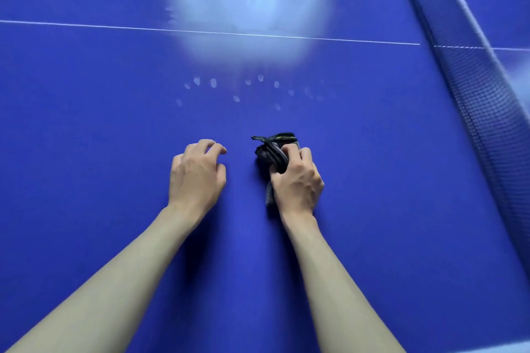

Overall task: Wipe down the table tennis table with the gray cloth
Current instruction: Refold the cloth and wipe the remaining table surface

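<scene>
both hands over the blue table [86, 137]: right hand [296, 180] grips gray cloth [271, 152] (bunched), left hand [196, 172] loosely curled, empty.

Deep blue table [86, 123], thin white line [86, 26] (dark gray cloth [272, 155]).

A dark net [481, 100] ran along the right side, slanting from the far edge toward the near right, its mesh blurred. A pale band [459, 8] edged its top. Far off and centre lay a bright glare [246, 14], crossed by a thin white line [86, 25] running left to right, and nearer than the glare sat a scatter of small pale smudges [213, 82].
</scene>
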A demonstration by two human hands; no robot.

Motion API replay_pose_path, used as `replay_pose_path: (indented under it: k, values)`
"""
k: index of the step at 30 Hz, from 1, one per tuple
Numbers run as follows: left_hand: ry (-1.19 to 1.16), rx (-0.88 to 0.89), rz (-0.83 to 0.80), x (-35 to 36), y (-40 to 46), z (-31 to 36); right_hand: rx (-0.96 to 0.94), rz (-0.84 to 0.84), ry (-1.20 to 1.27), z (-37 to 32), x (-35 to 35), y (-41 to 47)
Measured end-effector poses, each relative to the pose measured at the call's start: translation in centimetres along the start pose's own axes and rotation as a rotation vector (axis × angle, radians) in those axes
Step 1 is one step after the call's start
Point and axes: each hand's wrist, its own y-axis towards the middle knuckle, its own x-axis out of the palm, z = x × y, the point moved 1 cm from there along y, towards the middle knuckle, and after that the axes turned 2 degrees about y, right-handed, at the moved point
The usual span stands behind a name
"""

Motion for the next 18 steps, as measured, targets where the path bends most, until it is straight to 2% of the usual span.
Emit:
replay_pose_path:
  k: [6, 10, 18]
  values:
    - [0.016, 0.148, -0.03, 4.0, 2.6, 9.1, 0.052, 0.056, -0.039, 10.9, -4.3, 7.5]
    - [0.072, 0.187, -0.045, 6.4, 4.8, 14.9, 0.078, 0.056, -0.071, 17.8, -7.5, 12.0]
    - [0.169, 0.129, -0.019, 10.1, 8.0, 20.6, 0.129, 0.059, -0.135, 29.4, -12.8, 19.4]
